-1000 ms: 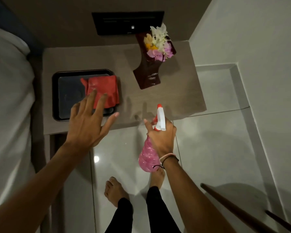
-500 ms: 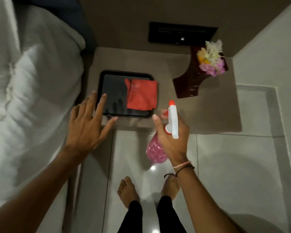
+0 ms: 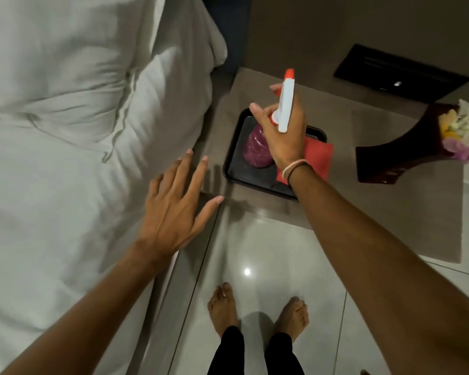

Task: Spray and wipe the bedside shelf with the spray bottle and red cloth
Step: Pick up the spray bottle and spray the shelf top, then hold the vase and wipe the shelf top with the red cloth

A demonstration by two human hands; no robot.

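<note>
Pink spray bottle (image 3: 257,147) is gripped in my right hand (image 3: 283,133) above the black tray (image 3: 234,158) at the shelf's (image 3: 363,207) left edge. Red cloth (image 3: 318,155) lies in that tray. My left hand (image 3: 173,209) hovers spread and empty by the bed (image 3: 65,131).

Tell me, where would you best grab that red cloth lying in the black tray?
Probably by the red cloth's right edge, which overhangs the black tray's rim toward the dark red vase. Come from the right and above with a pinch: that flat edge is free, while the right hand holding the pink spray bottle covers its left part.
</note>
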